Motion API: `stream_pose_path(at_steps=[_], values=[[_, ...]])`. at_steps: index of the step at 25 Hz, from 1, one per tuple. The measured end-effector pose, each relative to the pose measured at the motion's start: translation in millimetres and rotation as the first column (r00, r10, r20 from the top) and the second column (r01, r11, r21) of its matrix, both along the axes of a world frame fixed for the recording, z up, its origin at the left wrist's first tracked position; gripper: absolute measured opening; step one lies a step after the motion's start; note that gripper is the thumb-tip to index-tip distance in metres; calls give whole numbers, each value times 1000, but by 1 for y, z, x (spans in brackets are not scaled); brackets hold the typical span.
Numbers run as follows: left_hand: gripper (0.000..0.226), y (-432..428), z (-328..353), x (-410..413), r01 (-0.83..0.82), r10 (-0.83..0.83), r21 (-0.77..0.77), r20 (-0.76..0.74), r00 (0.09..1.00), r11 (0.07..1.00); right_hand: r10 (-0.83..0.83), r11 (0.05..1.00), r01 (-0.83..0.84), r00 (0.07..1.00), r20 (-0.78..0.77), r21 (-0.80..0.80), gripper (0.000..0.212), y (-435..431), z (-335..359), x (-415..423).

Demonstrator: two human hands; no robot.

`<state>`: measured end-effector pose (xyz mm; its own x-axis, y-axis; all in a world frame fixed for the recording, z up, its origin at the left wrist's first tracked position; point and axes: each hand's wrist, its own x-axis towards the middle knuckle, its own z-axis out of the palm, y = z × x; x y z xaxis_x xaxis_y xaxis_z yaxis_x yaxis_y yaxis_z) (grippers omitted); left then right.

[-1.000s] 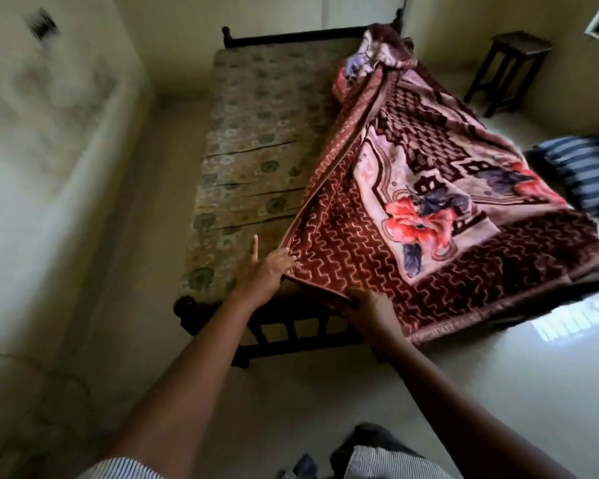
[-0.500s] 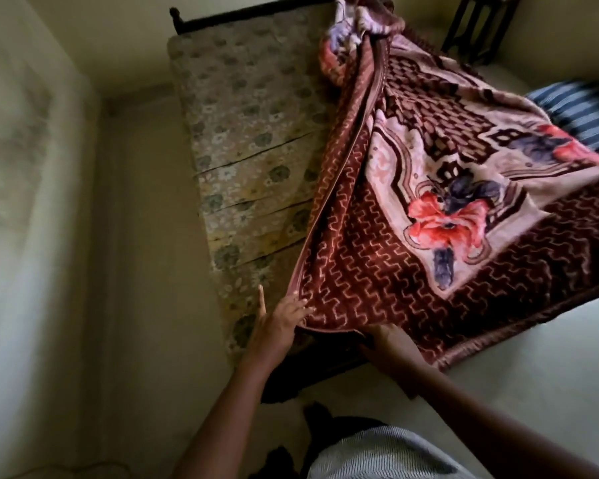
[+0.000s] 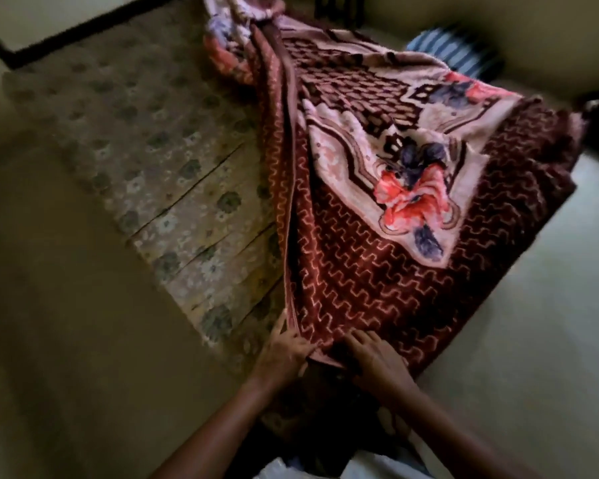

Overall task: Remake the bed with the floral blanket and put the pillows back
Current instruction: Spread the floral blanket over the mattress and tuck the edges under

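Both hands' fingers clutch the near hem of the blanket, left hand beside right hand. Beyond them it lies bunched rightward, probably best drawn evenly left across the bare mattress.

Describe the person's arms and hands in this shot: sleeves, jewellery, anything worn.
The left forearm and right forearm are bare down to the bottom edge. The left hand and right hand wear no glove, and no watch, bracelet or ring shows, though the picture is soft. Pale cloth at the bottom edge is probably the person's clothing.
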<state>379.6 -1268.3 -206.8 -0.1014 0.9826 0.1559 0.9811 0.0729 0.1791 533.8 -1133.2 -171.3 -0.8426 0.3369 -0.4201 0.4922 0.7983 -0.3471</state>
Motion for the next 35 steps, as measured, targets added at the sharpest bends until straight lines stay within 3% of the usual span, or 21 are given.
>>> stream_pose_path(at_steps=[2,5,9,12,14,17,20,23,25,28,31,35], values=[[15,-5,-11,-35,177,-178,18,46,983,984,-206,978,207,977,-51,7,47,-34,-5,-18],[23,-8,-11,-71,387,-385,-48,58,921,921,-508,861,508,861,-35,15,43,-81,3,-30],[29,-3,3,-108,612,-610,-152,67,790,776,-706,707,707,705,-65,2,49,-140,13,-51],[36,22,16,-139,600,-621,-316,41,783,735,-835,544,826,515,-194,-146,43,-155,27,-62],[38,39,19,-168,506,-552,-421,14,834,753,-877,462,859,405,-258,-222,34,-164,35,-67],[32,43,21,-208,334,-265,-503,206,942,797,-887,437,865,369,-278,-246,31,-183,41,-80],[30,11,23,-237,308,-242,-378,212,947,873,-894,393,914,354,-273,-100,38,-208,36,-103],[26,-67,22,-268,458,-450,-121,85,889,881,-902,357,933,358,-242,49,42,-254,26,-130],[30,-129,14,-288,464,-460,-44,76,885,885,-896,370,923,385,-221,104,39,-298,11,-148],[34,-215,10,-294,406,-385,-212,136,913,889,-919,344,927,365,-149,148,31,-367,-2,-165],[17,-278,7,-293,447,-436,-338,112,893,828,-956,274,941,289,-47,201,36,-426,-10,-162],[28,-330,-15,-305,495,-530,-483,75,845,722,-967,235,941,202,152,244,34,-481,-21,-159]])
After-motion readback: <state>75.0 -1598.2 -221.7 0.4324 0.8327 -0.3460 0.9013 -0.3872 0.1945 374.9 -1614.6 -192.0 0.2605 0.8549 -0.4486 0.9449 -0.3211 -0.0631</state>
